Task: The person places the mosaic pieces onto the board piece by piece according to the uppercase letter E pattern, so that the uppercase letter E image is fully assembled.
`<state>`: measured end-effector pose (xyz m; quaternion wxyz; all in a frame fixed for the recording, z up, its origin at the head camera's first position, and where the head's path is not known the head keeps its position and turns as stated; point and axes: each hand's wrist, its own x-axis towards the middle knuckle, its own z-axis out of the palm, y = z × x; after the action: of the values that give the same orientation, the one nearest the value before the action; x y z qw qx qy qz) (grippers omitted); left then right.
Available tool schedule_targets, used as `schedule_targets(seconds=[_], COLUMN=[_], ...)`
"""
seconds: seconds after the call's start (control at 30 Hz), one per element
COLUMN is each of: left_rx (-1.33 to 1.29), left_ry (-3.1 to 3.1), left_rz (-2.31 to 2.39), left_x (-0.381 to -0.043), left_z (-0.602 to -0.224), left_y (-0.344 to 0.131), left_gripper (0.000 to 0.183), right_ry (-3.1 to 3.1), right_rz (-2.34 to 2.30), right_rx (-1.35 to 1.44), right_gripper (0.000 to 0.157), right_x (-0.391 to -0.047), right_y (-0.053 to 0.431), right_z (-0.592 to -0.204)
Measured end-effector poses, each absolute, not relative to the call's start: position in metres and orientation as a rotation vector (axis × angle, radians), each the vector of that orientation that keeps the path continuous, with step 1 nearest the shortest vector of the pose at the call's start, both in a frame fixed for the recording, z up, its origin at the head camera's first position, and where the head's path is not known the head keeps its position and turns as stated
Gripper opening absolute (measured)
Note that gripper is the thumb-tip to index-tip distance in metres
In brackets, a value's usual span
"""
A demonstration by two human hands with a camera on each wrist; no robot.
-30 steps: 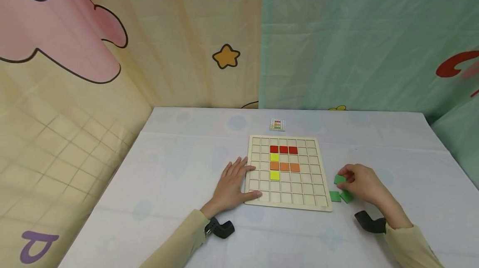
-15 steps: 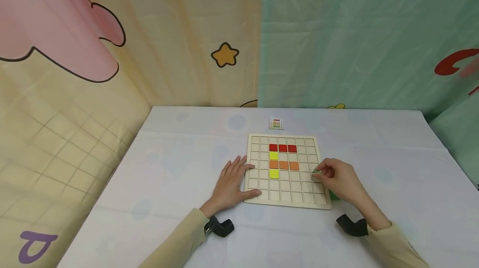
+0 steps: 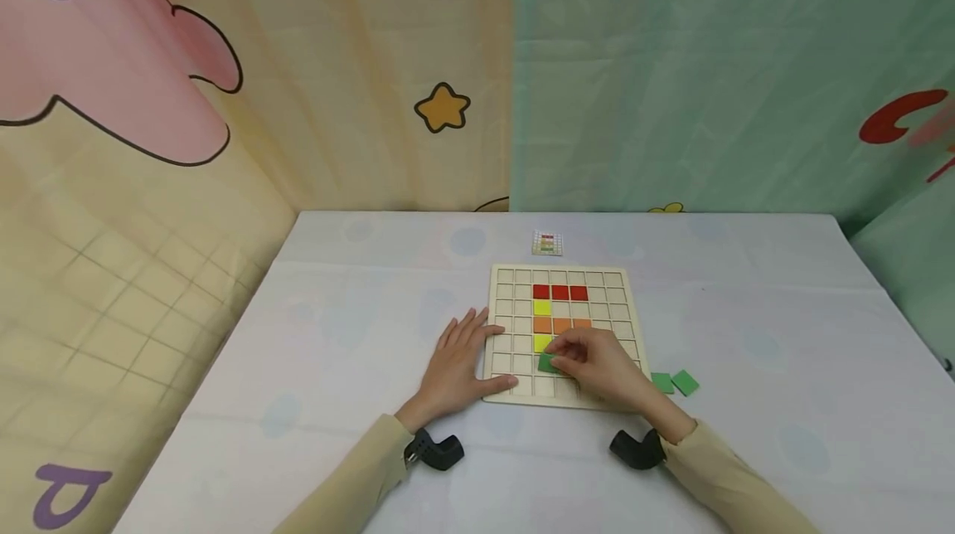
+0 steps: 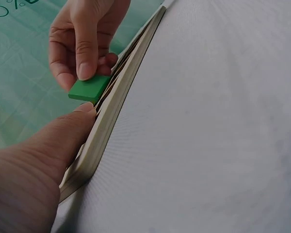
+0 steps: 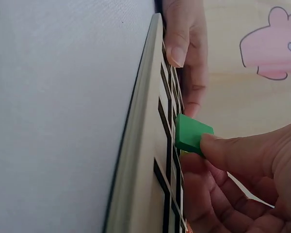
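Note:
A wooden grid board (image 3: 515, 389) lies on the table, bearing red tiles (image 3: 559, 293), yellow tiles (image 3: 541, 308) and orange tiles (image 3: 541, 325). My right hand (image 3: 600, 364) pinches a green tile (image 5: 191, 132) between thumb and fingers, over the board just below the lower yellow tile. In the left wrist view the green tile (image 4: 89, 88) appears tilted, close to the board. With fingers spread, my left hand (image 3: 457, 364) rests on the board's left edge. The right hand partly covers the orange row and the lower cells.
Two loose green tiles (image 3: 685, 383) lie on the table beside the board's lower right corner. Behind the board is a small card (image 3: 548, 243) printed with a coloured grid pattern. Printed curtains hang behind the white-covered table (image 3: 358, 293).
My right hand took a green tile from the pile on the right and carried it left over the board. The left hand has stayed on the board's edge.

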<state>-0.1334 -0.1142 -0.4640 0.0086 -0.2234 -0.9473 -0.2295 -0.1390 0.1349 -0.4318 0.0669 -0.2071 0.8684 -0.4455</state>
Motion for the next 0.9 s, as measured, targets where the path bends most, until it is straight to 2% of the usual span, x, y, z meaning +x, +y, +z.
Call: schedule_targets(seconds=[0.3,0.6,0.9], left_rx=[-0.701,-0.697,-0.695], left_ry=[-2.937,-2.949,-2.95], left_rz=[-0.735,-0.733,-0.728], left_x=[-0.133,-0.133,-0.132], left_z=[-0.465,-0.465,-0.465], left_y=[-0.114,-0.115,-0.115], left_gripper=[0.074,0.075,0.074], right_ry=[2.791,2.861,2.716], right_rz=[-1.153,-0.976,-1.05], right_rx=[-0.691,-0.741,-1.002], right_gripper=[0.011,0.006,0.016], right_x=[-0.138,-0.136,-0.136], right_y=[0.125,0.125,0.153], right_z=[-0.429,-0.427,-0.428])
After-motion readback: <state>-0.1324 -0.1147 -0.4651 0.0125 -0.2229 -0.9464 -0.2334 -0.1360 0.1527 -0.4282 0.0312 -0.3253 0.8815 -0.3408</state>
